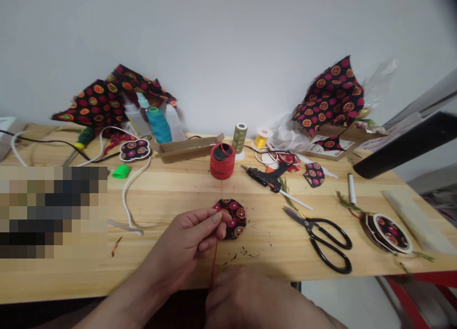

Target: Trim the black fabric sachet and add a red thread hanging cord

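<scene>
My left hand (193,243) pinches a thin red thread (214,257) right beside a round disc of black fabric with red and orange dots (233,217), which lies on the wooden table (171,195). The thread runs down from that pinch to my right hand (250,300) at the table's front edge, whose fingers are closed around the thread's lower end. It also stretches from the disc toward a red thread spool (222,160) standing behind it.
Black scissors (326,241) and a black glue gun (266,177) lie to the right. Thread cones, glue bottles (159,124), a cardboard box lid (189,148), fabric piles (332,98), a white cord (128,195) and more covered discs (389,231) surround them.
</scene>
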A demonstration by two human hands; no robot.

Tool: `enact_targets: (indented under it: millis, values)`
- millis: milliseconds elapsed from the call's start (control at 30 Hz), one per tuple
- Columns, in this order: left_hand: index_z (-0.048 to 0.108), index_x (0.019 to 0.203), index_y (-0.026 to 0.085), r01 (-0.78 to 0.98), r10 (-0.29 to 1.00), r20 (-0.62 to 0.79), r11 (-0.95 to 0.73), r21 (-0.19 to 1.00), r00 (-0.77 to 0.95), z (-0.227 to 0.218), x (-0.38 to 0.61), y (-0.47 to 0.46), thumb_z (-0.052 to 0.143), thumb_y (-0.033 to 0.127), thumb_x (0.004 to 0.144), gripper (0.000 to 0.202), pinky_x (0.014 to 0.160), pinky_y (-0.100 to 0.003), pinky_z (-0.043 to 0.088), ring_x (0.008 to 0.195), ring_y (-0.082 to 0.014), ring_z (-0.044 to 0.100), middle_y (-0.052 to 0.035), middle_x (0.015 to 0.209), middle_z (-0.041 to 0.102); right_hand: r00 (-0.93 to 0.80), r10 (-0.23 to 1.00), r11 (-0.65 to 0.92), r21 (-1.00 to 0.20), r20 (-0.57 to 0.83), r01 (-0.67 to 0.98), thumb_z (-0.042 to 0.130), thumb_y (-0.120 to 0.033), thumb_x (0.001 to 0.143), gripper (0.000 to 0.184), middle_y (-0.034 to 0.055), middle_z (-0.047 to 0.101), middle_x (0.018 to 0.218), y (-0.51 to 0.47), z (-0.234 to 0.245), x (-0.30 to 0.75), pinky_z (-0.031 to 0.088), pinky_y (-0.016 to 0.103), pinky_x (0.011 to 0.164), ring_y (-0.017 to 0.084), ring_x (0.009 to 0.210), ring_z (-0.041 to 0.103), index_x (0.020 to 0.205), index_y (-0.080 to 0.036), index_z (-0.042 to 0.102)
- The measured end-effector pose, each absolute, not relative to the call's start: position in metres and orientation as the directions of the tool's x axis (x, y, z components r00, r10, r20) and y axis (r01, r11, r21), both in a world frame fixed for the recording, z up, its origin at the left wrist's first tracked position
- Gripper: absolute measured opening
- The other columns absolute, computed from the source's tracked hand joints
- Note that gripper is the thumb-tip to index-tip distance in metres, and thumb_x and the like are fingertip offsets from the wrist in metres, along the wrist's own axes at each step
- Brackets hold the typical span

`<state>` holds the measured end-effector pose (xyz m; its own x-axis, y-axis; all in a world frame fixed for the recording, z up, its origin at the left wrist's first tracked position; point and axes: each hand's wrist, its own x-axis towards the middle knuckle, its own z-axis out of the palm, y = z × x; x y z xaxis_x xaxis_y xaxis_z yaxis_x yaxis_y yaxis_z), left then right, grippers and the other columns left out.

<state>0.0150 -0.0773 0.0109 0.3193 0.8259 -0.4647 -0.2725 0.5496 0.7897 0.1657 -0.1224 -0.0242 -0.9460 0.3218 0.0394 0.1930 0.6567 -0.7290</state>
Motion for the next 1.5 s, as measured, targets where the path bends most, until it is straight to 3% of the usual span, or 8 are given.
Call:
enact_targets:
  millis: [167, 333, 500, 600, 700, 867, 1200, 1500]
  values:
    - [0.073, 0.075, 0.015, -0.237, 0.839, -0.457, 0.528, 0.816, 0.297, 0.008, 0.015, -0.078, 0.067, 0.029, 0.076, 0.015, 0.04, -0.016, 0.015, 0.043, -0.0024, 0.028, 0.0018, 0.058, 0.056, -0.96, 0.279, 0.735, -0.646, 0.008, 0.208, 0.06, -0.03, 0.084, 0.011, -0.0072, 0.068, 0.078, -0.12, -0.022, 0.16, 0.042, 0.018, 0.062, 0.009, 0.072, 0.059, 0.076, -0.022, 0.06]
    - [0.074, 0.073, 0.018, -0.185, 0.886, -0.41, 0.45, 0.874, 0.217, 0.01, 0.014, -0.078, 0.067, 0.027, 0.075, 0.011, 0.052, -0.018, 0.033, 0.055, -0.0084, 0.045, 0.0025, 0.055, 0.058, -0.933, 0.345, 0.678, -0.715, 0.105, 0.17, 0.055, -0.026, 0.087, 0.011, -0.0058, 0.069, 0.081, -0.12, -0.013, 0.168, 0.044, 0.017, 0.072, 0.009, 0.077, 0.06, 0.085, -0.02, 0.064]
    - [0.072, 0.071, 0.018, -0.146, 0.915, -0.333, 0.37, 0.917, 0.227, 0.013, 0.013, -0.081, 0.064, 0.026, 0.078, 0.014, 0.069, -0.023, 0.039, 0.063, -0.0122, 0.052, 0.002, 0.056, 0.058, -0.583, 0.809, 0.395, -0.797, 0.067, 0.457, 0.059, -0.021, 0.085, 0.007, -0.0025, 0.066, 0.076, -0.12, 0.017, 0.203, 0.045, 0.019, 0.065, 0.01, 0.073, 0.059, 0.086, -0.021, 0.066]
    - [0.071, 0.074, 0.017, -0.167, 0.874, -0.351, 0.421, 0.891, 0.336, 0.014, 0.018, -0.085, 0.061, 0.028, 0.081, 0.017, 0.063, -0.024, 0.041, 0.056, -0.0111, 0.051, 0.0034, 0.053, 0.054, -0.303, 0.939, 0.288, -0.855, 0.163, 0.431, 0.057, -0.019, 0.086, 0.01, -0.0011, 0.064, 0.078, -0.114, 0.023, 0.216, 0.046, 0.021, 0.066, 0.011, 0.073, 0.058, 0.089, -0.022, 0.066]
    - [0.068, 0.072, 0.017, -0.17, 0.81, -0.42, 0.52, 0.837, 0.41, 0.015, 0.024, -0.088, 0.061, 0.031, 0.081, 0.018, 0.043, -0.019, 0.03, 0.041, -0.0056, 0.034, 0.0064, 0.051, 0.046, -0.259, 0.93, 0.341, -0.874, 0.26, 0.346, 0.061, -0.019, 0.083, 0.024, 0.0027, 0.064, 0.098, -0.104, 0.02, 0.213, 0.048, 0.028, 0.079, 0.014, 0.091, 0.057, 0.106, -0.024, 0.063]
    - [0.066, 0.066, 0.015, -0.136, 0.806, -0.421, 0.513, 0.847, 0.417, 0.014, 0.026, -0.092, 0.06, 0.031, 0.082, 0.023, 0.042, -0.02, 0.018, 0.045, -0.0061, 0.028, 0.0055, 0.051, 0.044, -0.367, 0.882, 0.38, -0.907, 0.297, 0.181, 0.063, -0.019, 0.082, 0.036, 0.0051, 0.059, 0.116, -0.093, 0.015, 0.196, 0.043, 0.036, 0.097, 0.017, 0.11, 0.053, 0.117, -0.026, 0.058]
    - [0.068, 0.072, 0.013, -0.338, 0.702, -0.545, 0.704, 0.624, 0.458, 0.017, 0.023, -0.092, 0.062, 0.042, 0.074, 0.03, 0.043, -0.019, 0.016, 0.049, -0.007, 0.025, 0.0015, 0.057, 0.047, -0.431, 0.841, 0.43, -0.888, 0.327, 0.165, 0.062, -0.016, 0.082, 0.03, 0.004, 0.059, 0.11, -0.082, 0.009, 0.196, 0.046, 0.034, 0.093, 0.016, 0.106, 0.055, 0.11, -0.026, 0.063]
    - [0.067, 0.071, 0.012, -0.352, 0.686, -0.533, 0.72, 0.598, 0.496, 0.021, 0.023, -0.09, 0.06, 0.05, 0.073, 0.039, 0.042, -0.019, 0.012, 0.049, -0.0074, 0.02, 0.0008, 0.056, 0.045, -0.495, 0.759, 0.618, -0.709, 0.423, 0.341, 0.055, -0.017, 0.087, 0.024, 0.0039, 0.06, 0.103, -0.079, 0.007, 0.197, 0.046, 0.034, 0.087, 0.016, 0.1, 0.054, 0.106, -0.028, 0.066]
